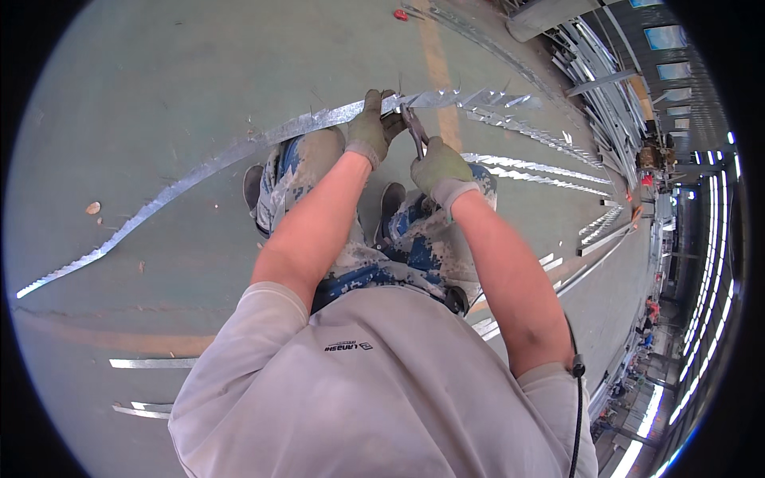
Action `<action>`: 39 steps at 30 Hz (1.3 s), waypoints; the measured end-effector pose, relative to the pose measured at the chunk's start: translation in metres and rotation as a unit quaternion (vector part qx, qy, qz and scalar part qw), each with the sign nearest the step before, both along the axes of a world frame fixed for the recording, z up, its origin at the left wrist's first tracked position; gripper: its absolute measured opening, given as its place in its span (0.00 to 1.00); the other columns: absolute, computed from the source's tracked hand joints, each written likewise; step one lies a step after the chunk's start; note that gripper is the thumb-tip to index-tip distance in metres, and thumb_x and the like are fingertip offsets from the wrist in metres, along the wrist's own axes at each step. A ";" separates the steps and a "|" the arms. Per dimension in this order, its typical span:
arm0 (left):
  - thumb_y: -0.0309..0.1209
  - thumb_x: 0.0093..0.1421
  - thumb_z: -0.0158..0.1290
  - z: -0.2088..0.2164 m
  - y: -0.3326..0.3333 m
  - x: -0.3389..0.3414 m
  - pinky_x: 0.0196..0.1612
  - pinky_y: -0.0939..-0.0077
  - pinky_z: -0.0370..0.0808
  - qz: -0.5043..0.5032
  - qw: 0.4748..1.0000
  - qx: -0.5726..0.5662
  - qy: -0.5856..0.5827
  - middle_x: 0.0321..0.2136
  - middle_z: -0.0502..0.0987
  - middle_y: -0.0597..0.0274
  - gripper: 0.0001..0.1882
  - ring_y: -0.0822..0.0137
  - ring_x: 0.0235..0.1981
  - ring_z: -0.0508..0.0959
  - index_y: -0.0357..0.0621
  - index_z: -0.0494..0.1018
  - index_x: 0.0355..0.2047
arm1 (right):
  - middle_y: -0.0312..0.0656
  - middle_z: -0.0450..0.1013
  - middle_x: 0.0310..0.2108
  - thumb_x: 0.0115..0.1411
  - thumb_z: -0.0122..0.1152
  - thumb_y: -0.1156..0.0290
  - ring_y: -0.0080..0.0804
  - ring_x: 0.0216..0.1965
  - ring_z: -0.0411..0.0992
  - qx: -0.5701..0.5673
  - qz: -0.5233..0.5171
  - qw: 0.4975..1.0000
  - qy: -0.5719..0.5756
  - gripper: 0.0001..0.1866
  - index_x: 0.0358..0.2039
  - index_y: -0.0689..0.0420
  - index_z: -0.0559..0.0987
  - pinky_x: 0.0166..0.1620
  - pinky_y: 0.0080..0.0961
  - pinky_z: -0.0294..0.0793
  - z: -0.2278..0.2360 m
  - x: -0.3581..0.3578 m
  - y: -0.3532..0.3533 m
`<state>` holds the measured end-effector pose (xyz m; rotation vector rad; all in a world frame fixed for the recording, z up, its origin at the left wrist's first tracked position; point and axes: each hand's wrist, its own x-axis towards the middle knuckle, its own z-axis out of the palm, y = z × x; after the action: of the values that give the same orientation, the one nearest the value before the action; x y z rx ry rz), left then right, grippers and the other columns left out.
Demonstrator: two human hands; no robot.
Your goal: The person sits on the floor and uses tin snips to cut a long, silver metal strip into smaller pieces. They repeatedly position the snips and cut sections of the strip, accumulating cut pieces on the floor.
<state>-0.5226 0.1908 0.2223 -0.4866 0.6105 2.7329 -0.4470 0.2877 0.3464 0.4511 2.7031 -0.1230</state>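
A long, narrow silvery metal strip (303,123) curves from the far left across the front of my knees to the right. Along its right part, bent tabs or notches stand up from the edge. My left hand (368,130), in a greenish work glove with dark fingers, is closed around the strip near its middle. My right hand (442,169), gloved too, grips a pair of dark pliers (415,129). The plier jaws meet the strip's edge just right of my left hand; whether they pinch it, I cannot tell.
More notched metal strips (542,174) lie on the green floor to the right, and plain strips (151,363) at the lower left. Long metal profiles (594,76) are piled at the upper right. A small red object (401,15) lies far ahead.
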 end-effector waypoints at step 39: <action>0.53 0.70 0.55 0.062 -0.049 0.037 0.65 0.42 0.73 -0.023 0.974 0.155 0.165 0.64 0.73 0.54 0.28 0.48 0.65 0.73 0.58 0.71 0.65 | 0.47 0.78 0.36 0.59 0.67 0.66 0.44 0.36 0.78 -0.083 -0.018 0.938 0.335 0.21 0.52 0.58 0.79 0.42 0.42 0.77 0.100 0.019 0.126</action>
<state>-0.4859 0.1420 0.2847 0.0583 0.2509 2.8129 -0.4284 0.4140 0.4460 0.4699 3.3029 -0.6126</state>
